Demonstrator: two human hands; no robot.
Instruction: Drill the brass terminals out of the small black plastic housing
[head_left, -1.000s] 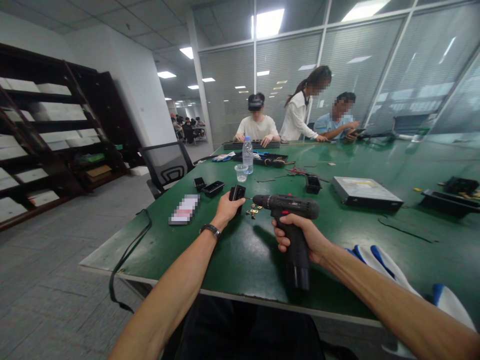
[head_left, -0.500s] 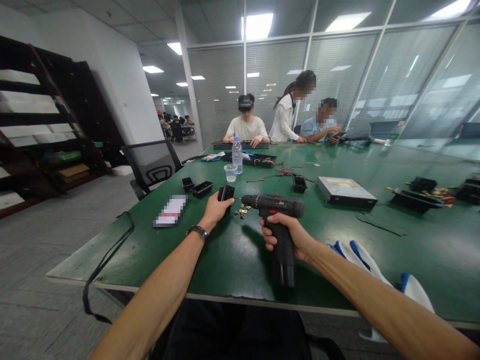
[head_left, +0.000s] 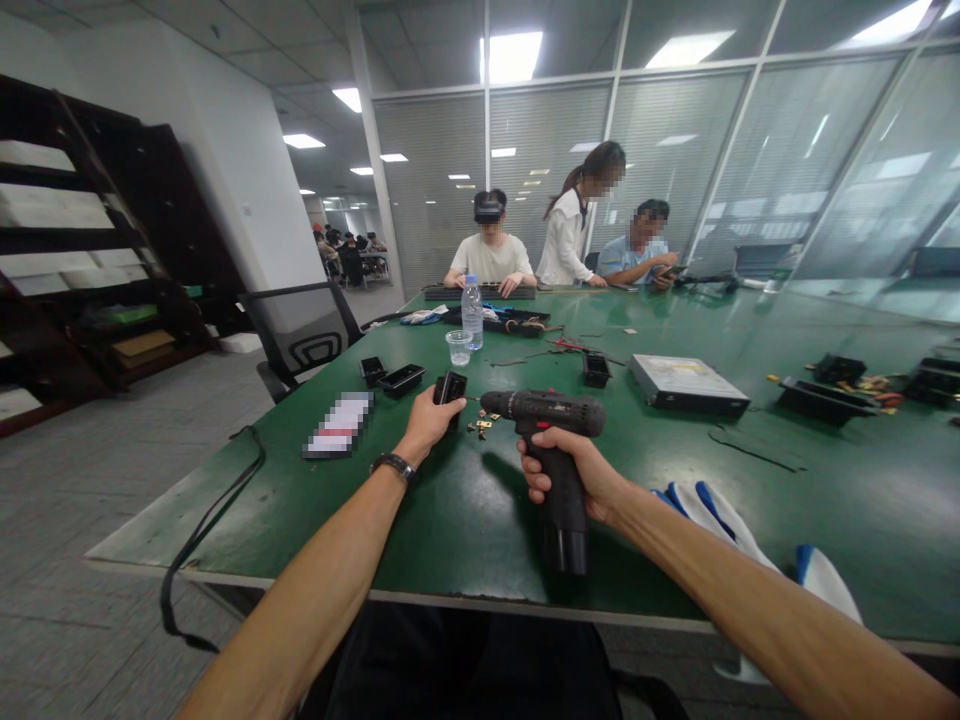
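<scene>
My left hand (head_left: 429, 420) grips a small black plastic box (head_left: 452, 388) upright above the green table (head_left: 450, 540). In my right hand (head_left: 562, 462) is a black cordless drill (head_left: 564, 415), its fingers wrapped round the handle. The drill points left and its thin bit reaches the right side of the box; whether it touches a screw is too small to tell. Small brass-coloured parts (head_left: 482, 425) lie on the table below the drill's chuck. Two more black boxes, one open and shallow (head_left: 402, 380), rest beyond my left hand.
A phone (head_left: 339, 425) lies at left, a cup (head_left: 459, 348) and bottle (head_left: 472, 315) beyond. Rightward are a disc drive (head_left: 688, 385), a black tray (head_left: 825, 400) and white-blue gloves (head_left: 825, 580). Three people are across the table. A strap (head_left: 202, 550) hangs over the left edge.
The whole view has shifted slightly, moving the scene a little to the left. Both hands keep their grips, with the drill and box in nearly the same position relative to each other.
</scene>
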